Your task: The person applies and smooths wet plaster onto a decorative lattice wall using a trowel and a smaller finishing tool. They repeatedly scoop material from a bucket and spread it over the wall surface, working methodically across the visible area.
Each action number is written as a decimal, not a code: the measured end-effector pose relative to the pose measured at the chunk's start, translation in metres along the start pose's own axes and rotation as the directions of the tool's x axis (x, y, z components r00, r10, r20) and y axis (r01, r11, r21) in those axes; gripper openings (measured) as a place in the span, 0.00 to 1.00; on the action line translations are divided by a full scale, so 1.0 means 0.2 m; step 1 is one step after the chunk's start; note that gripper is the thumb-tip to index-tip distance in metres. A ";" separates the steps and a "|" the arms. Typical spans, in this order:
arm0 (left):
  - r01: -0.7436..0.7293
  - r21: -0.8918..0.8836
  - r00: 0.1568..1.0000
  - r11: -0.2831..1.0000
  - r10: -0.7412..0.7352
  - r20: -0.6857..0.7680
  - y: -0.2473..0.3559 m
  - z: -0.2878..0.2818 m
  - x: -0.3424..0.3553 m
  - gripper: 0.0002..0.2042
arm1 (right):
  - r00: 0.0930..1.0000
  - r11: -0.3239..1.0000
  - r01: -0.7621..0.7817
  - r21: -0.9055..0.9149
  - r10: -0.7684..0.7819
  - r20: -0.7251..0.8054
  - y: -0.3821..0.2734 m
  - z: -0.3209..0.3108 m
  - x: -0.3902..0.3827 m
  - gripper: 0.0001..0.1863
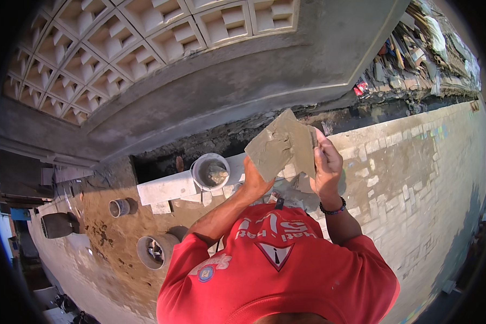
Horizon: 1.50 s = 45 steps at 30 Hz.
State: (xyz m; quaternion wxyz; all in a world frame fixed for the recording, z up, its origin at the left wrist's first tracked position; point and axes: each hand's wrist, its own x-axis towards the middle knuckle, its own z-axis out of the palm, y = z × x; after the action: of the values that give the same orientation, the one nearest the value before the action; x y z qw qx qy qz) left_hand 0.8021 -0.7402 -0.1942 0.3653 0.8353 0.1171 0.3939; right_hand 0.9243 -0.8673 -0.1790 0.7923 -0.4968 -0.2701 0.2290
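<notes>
In front of my chest, my left hand [258, 177] grips a square board [269, 148] from below, its top coated with wet grey mortar. My right hand [328, 166] is closed on a flat, mortar-smeared plate [305, 153], which looks like a plastering float. It stands tilted against the board's right side, with mortar along the line where they meet. The float's handle is hidden behind my fingers. Just left of my left hand, a white bucket [210, 171] with grey material inside stands by the pale ledge.
A grey plastered wall [227, 83] with pierced blocks [113, 46] rises ahead, above a dark trench [151, 164]. Left are a small bucket [119, 207], a larger bucket [152, 251] holding items, and a tipped dark container [58, 225]. Paving [416, 183] spreads right; debris [410, 54] lies far right.
</notes>
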 end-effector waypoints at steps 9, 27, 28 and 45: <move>0.017 -0.028 0.997 0.999 -0.015 0.079 -0.08 -0.06 -0.01 0.17 | 0.984 0.982 -0.107 -0.158 0.127 0.128 -0.03 0.06 0.07 0.22; -0.037 0.092 0.997 0.995 0.030 0.070 -0.36 -0.02 0.30 0.27 | 0.951 0.945 -0.303 0.122 0.291 0.105 0.13 0.14 0.19 0.22; -0.008 0.051 0.996 0.999 0.004 0.087 -0.39 -0.02 0.32 0.27 | 0.942 0.935 -0.324 0.143 0.305 0.138 0.11 0.16 0.18 0.21; 0.364 -0.005 0.912 0.931 -0.357 -0.200 -0.47 -0.11 0.23 0.08 | 0.857 0.326 -0.451 0.831 0.420 0.300 0.26 -0.08 0.28 0.20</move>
State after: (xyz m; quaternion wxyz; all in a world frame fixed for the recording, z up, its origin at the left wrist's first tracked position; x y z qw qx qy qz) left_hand 0.8246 -0.6403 -0.2240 0.4045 0.7619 0.3113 0.3987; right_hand 0.9723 -0.8223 -0.2214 0.8358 -0.0650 0.0193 0.5448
